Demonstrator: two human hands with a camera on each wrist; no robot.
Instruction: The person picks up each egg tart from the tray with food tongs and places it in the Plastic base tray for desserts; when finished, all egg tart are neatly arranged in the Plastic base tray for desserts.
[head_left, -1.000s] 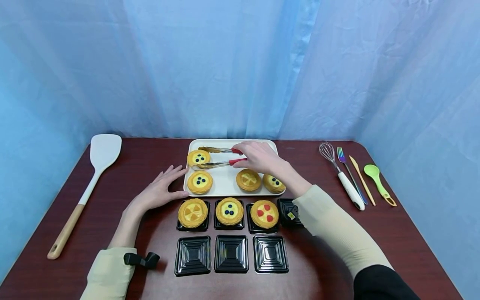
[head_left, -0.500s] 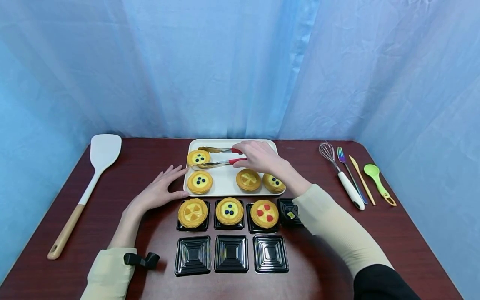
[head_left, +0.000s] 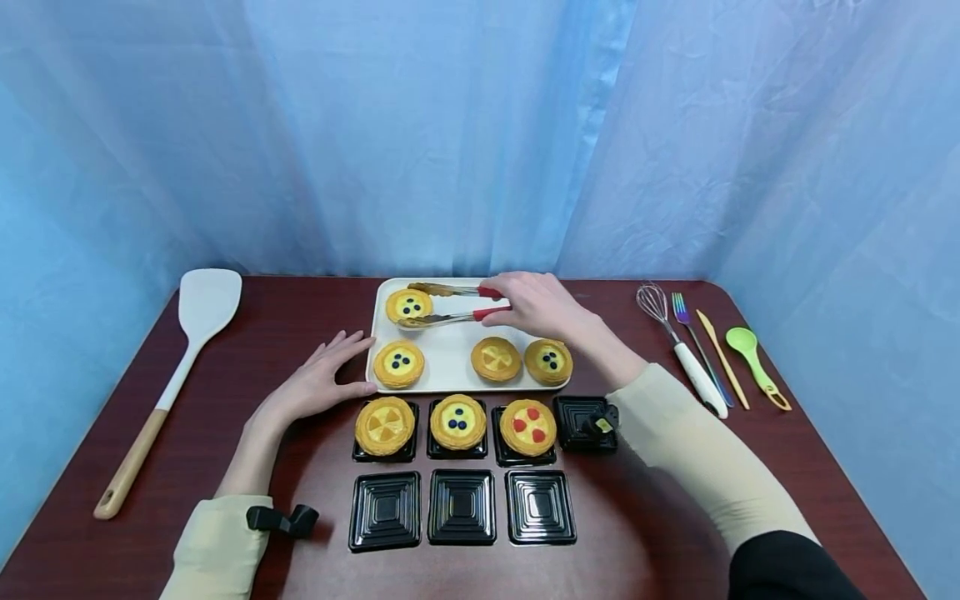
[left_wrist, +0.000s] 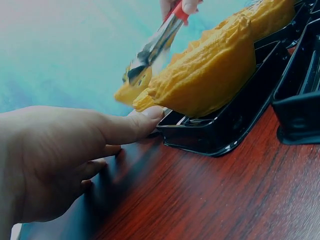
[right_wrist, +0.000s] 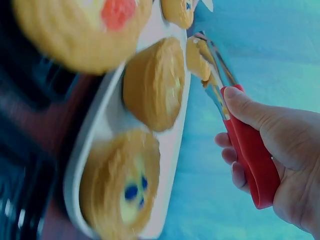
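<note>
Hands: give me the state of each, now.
Left hand: open, fingers spread flat on the table beside the tray.
Right hand: closed on the tongs, which clamp a blueberry tart.

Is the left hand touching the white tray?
Touching. In the head view the left hand lies flat on the table, its thumb and fingertips meeting the left edge of the white tray.

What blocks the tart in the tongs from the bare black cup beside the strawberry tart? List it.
Nothing visible. The tart is clamped in the tongs held by the right hand; the empty cup sits open past the tray edge.
</note>
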